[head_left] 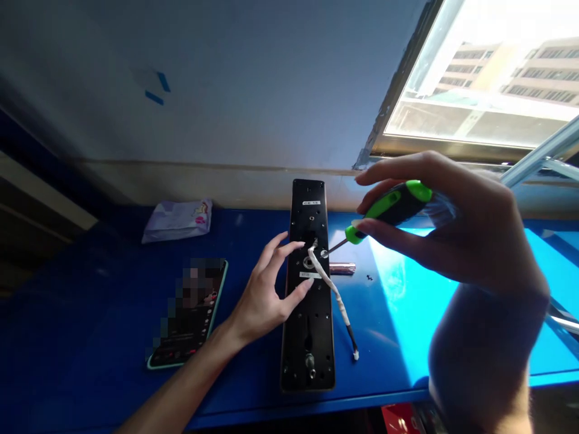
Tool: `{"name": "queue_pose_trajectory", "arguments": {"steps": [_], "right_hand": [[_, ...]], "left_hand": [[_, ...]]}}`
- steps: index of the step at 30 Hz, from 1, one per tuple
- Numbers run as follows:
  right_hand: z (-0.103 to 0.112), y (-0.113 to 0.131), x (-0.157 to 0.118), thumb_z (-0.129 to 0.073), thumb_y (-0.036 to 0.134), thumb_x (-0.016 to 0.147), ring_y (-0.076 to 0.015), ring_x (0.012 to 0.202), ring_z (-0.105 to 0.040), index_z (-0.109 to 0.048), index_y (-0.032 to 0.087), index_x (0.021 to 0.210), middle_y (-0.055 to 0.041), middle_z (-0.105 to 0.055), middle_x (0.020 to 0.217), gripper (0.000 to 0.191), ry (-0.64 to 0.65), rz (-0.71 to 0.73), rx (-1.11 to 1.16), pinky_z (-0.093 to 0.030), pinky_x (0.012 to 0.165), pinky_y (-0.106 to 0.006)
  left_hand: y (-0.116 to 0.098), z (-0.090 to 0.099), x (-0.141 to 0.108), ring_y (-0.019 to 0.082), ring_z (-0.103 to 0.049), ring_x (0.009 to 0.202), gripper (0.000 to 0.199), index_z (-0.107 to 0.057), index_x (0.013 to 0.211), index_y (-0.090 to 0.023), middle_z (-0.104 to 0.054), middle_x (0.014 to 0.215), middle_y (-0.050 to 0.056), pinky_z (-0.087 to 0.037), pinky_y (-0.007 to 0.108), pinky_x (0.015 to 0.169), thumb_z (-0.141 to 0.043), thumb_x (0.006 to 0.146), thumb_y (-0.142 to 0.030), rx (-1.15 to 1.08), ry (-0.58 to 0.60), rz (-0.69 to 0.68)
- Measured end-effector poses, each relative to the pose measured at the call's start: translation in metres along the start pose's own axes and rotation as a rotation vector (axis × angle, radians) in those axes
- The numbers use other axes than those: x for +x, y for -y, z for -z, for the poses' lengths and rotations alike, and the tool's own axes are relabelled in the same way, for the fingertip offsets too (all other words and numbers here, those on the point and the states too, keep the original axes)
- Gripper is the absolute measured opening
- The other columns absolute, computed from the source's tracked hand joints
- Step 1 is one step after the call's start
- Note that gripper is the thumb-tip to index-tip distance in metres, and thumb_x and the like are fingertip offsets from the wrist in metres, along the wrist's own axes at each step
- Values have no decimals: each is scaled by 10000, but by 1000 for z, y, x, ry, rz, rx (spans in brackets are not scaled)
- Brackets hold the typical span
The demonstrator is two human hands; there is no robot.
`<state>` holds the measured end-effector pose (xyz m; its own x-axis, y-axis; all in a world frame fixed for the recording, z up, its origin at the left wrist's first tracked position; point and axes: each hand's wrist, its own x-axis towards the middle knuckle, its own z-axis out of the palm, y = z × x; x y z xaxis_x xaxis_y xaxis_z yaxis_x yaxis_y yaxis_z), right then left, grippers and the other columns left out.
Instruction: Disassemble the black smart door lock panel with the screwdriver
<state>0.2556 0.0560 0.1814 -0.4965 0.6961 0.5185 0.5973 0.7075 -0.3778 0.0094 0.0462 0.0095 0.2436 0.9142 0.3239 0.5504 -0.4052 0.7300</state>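
A long black door-lock panel [309,331] lies back side up, its length running away from me, with several screw holes and small white labels. From its middle a white-wrapped cable [333,289] runs down past the right edge to a small white plug. A copper-coloured handle [342,269] juts out from under the panel on the right. My left hand [271,286] rests over the panel's left side, fingers spread and thumb near the lower label. Gripped in my right hand [465,223] is a green and black screwdriver [391,208], its tip at the panel beside the cable.
A phone [192,319] with a lit screen lies left on the blue table [253,392]. Behind it sits a light purple packet [178,220]. Small dark screws [370,278] lie right of the handle. A wall closes off the back, a window [488,90] the right.
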Motion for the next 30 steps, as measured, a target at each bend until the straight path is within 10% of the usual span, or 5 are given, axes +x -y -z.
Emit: {"name": "queue_pose_trajectory", "arguments": {"steps": [16,30], "right_hand": [[-37,12,14,-790,364,881,-259,775,-758,-700,345,1092,-15,-804,945,230,-280,92,-126,-637,684,-453],[-61,10,20,-794,275,915,-124,655,-659,-679,230,989,14,-728,834,143,-229,189,-18,-552,596,-285]], "left_hand": [[-1,-6,-9,213,-754,1144,422,-549,1396,-275,-722,1360,61,-615,369,1040,-650,987,-281,-415,33,155],[4,-10,-11,247,-757,1124,287,-651,1273,-271,-746,1325,59,-600,390,1028,-667,987,-294,-461,-6,167]]}}
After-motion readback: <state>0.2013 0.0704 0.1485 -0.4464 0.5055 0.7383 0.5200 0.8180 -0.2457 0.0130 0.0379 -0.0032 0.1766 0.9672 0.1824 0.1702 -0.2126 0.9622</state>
